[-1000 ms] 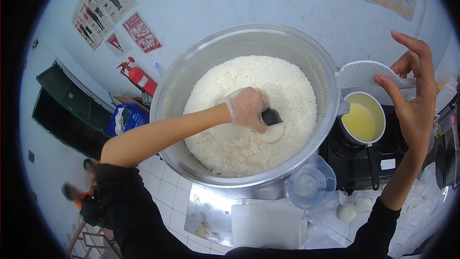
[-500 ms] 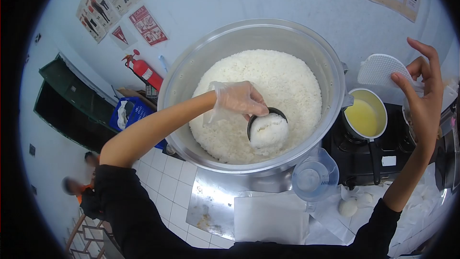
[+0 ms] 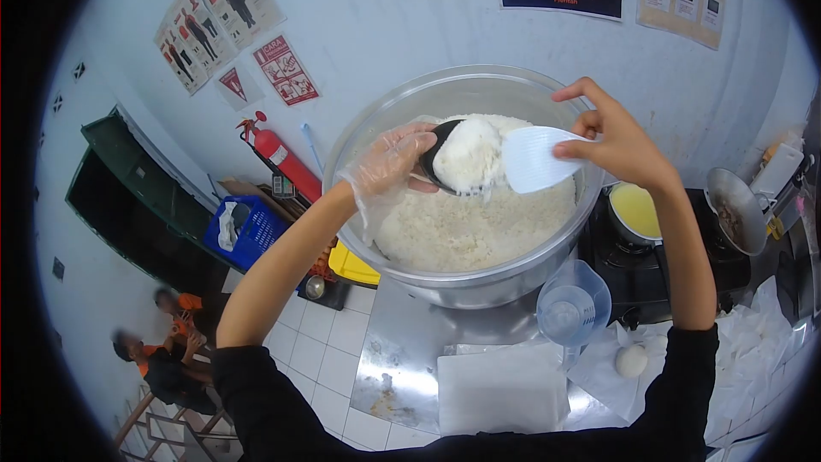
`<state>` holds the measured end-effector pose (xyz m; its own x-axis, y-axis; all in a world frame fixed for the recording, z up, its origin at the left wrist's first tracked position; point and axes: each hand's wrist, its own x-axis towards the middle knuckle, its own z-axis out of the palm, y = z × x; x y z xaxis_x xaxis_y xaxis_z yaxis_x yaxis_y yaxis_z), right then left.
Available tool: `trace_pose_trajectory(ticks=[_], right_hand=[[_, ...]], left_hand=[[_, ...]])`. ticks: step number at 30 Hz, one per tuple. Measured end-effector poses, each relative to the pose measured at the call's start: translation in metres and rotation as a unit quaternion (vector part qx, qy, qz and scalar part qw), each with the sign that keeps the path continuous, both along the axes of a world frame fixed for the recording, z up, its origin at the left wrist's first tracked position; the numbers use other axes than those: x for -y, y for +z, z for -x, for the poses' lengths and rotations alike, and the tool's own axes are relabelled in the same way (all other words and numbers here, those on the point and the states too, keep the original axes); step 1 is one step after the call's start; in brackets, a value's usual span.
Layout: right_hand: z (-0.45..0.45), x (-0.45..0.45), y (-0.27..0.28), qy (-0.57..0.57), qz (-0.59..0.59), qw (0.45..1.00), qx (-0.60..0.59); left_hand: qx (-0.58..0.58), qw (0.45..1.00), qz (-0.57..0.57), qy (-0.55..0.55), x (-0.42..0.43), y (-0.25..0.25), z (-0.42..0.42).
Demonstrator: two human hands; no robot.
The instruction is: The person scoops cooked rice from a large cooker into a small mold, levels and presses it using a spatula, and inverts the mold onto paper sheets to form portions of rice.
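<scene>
My left hand (image 3: 389, 162), in a clear plastic glove, holds a black bowl (image 3: 441, 154) heaped with white rice (image 3: 469, 156), tilted towards the right. Between the fingers of my bare right hand (image 3: 603, 133) is a white rice paddle (image 3: 539, 158), its flat blade close against the rice heap. Both hands are above a large metal pot (image 3: 462, 77) of cooked rice (image 3: 479, 235). Whether blade and heap touch is hard to tell.
Right of the pot, a saucepan of yellow liquid (image 3: 634, 210) and a frying pan (image 3: 734, 214) sit on a black stove. A clear jug (image 3: 573, 308), white paper sheets (image 3: 503, 393) and a rice ball (image 3: 632, 361) are in front. Two people are at lower left.
The black bowl has risen from the rice in the pot, heaped, with my left hand. My right hand has brought the paddle leftwards to it. The view has shifted slightly.
</scene>
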<state>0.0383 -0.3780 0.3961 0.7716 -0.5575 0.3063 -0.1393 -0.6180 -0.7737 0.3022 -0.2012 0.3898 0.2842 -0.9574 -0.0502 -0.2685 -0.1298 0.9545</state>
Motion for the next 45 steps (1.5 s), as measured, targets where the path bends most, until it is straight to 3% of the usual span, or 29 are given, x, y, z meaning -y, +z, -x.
trace_pose_trajectory(ticks=[3,6,9,10,12,15,16,22,24,26,29,31,36,38,39,41,44,45], right_hand=[[-0.009,-0.003,0.004,0.004,-0.019,0.999,0.039],[-0.009,-0.001,0.004,-0.095,0.123,0.982,0.108],[-0.013,-0.009,0.007,-0.122,0.202,0.966,0.106],[-0.015,-0.016,0.008,-0.093,0.217,0.964,0.127],[-0.025,-0.034,0.011,-0.034,0.244,0.954,0.17],[-0.047,-0.062,0.01,0.052,0.183,0.968,0.163],[-0.05,-0.06,0.007,0.024,0.209,0.964,0.161],[-0.054,-0.019,0.002,-0.16,0.308,0.934,0.082],[-0.048,-0.02,0.01,-0.167,0.285,0.943,0.034],[-0.041,-0.024,0.014,-0.182,0.335,0.924,0.032],[-0.037,-0.016,0.007,-0.233,0.378,0.895,0.027],[-0.031,-0.018,-0.003,-0.258,0.368,0.893,0.017],[-0.01,-0.061,0.004,-0.235,0.298,0.924,0.057],[-0.009,-0.085,-0.003,-0.171,0.253,0.95,0.073],[-0.008,-0.104,-0.005,-0.134,0.216,0.964,0.075],[-0.012,-0.132,-0.011,-0.066,0.171,0.98,0.08],[-0.024,-0.157,-0.021,0.016,0.137,0.986,0.097],[-0.031,-0.159,-0.021,0.033,0.12,0.986,0.11]], left_hand=[[-0.051,0.995,0.018,0.081,-0.012,-0.003,-0.001],[-0.081,0.984,0.05,0.149,-0.027,0.006,-0.003],[-0.125,0.967,0.077,0.209,-0.042,0.008,-0.002],[-0.141,0.96,0.088,0.226,-0.044,0.009,-0.003],[-0.032,0.972,0.097,0.211,-0.041,-0.005,-0.021],[-0.063,0.966,0.089,0.235,-0.047,0.003,-0.004],[-0.105,0.959,0.081,0.249,-0.049,0.007,0.006],[-0.057,0.969,0.065,0.233,-0.052,-0.009,-0.015],[0.177,0.963,0.122,0.161,-0.05,-0.048,-0.071],[0.227,0.956,0.112,0.146,-0.056,-0.052,-0.077],[0.018,0.973,0.048,0.227,-0.099,-0.016,-0.024],[-0.12,0.946,0.081,0.291,-0.132,-0.009,0.003],[-0.218,0.912,0.086,0.336,-0.201,-0.038,0.033],[-0.247,0.899,0.067,0.356,-0.217,-0.056,0.037],[-0.1,0.938,0.077,0.323,-0.219,-0.086,0.015],[0.15,0.936,0.128,0.291,-0.215,-0.141,-0.036],[0.082,0.931,0.05,0.352,-0.199,-0.071,0.01],[0.276,0.898,0.011,0.344,-0.191,-0.049,0.021]])
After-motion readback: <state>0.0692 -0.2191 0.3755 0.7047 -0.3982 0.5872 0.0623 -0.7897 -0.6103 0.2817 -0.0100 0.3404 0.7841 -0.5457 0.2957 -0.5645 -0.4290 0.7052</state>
